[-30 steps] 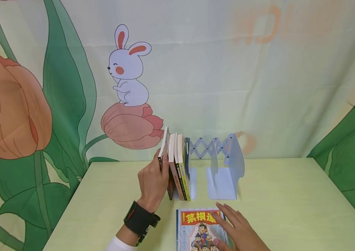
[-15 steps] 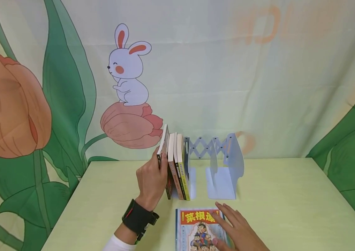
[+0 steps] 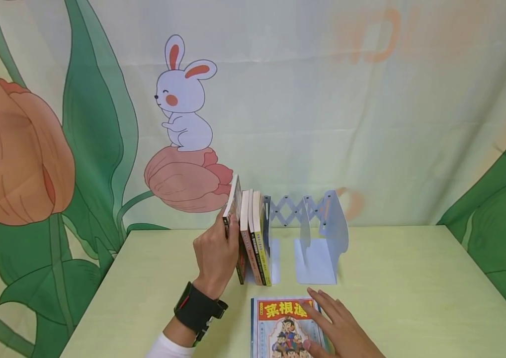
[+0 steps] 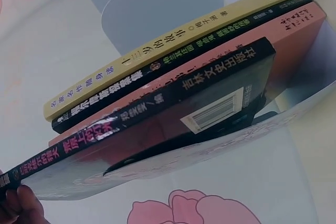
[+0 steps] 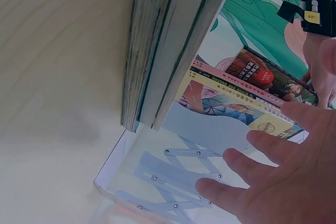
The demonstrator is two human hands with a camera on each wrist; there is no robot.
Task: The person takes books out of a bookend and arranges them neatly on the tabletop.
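My left hand [image 3: 215,258] pinches the upper end of a black-spined book [image 4: 226,103], its thumb on the spine side. That book stands at the left end of an upright row, tilted and a little higher than its neighbours. Beside it are a pink-spined book [image 4: 294,27], a thin black-spined one and a yellow-spined book [image 4: 173,38], all in a pale blue expandable book rack [image 3: 336,238]. My right hand [image 3: 344,325] has its fingers spread over the right side of a colourful comic-style book [image 3: 275,325] lying face up; whether the palm touches it is hidden.
Page edges of several stacked books [image 5: 173,51] fill the upper middle of the right wrist view. The rack's crisscross lattice [image 3: 286,211] and divider [image 3: 305,223] stand right of the row. Behind the yellow-green table [image 3: 414,288] hangs a printed cloth [image 3: 280,99].
My left hand has shifted slightly left and up, and the black-spined book has risen a little, away from the pink-spined one. The right hand and the lying book stay put.
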